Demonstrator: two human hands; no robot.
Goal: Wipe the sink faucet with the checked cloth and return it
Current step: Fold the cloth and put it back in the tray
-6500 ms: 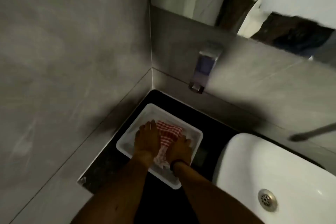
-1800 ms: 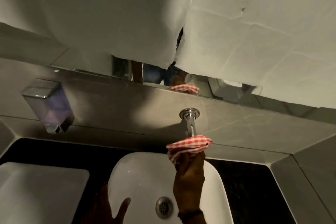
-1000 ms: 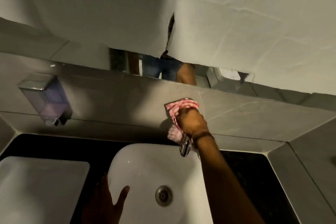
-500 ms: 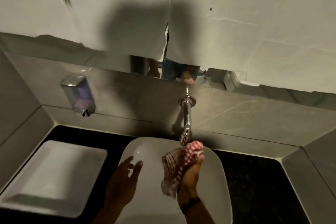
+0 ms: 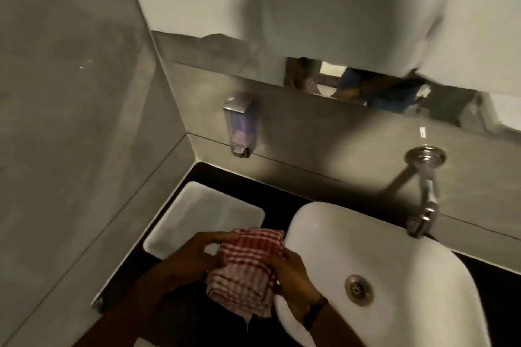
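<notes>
The red-and-white checked cloth hangs bunched between both hands, above the dark counter, between the white tray and the white sink basin. My left hand grips its upper left edge. My right hand holds its right side, over the basin's left rim. The chrome faucet juts from the back wall at the right, far from both hands. The tray holds nothing.
A soap dispenser is fixed to the back wall above the tray. Grey tiled walls meet in a corner at the left. A mirror strip runs above the back ledge. The basin's drain lies right of my right hand.
The cloth has come away from the faucet and moved left toward the tray. My left hand, free before, now holds the cloth too. The view has swung left.
</notes>
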